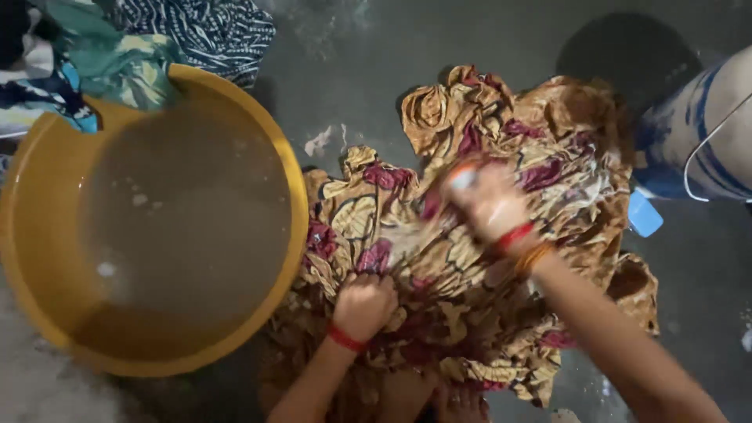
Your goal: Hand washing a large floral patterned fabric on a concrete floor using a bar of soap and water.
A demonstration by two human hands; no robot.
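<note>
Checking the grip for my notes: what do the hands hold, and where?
Left hand clutches the patterned cloth near its lower middle. Right hand is blurred; its hold cannot be told.

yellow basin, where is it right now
In the head view the yellow basin sits on the wet floor at the left, holding murky water, touching the patterned cloth that the left hand grips.

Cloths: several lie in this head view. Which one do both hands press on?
The brown cloth with red and cream leaf print, spread wet on the floor beside the yellow basin. The blue-green patterned cloths lie untouched behind the basin.
</note>
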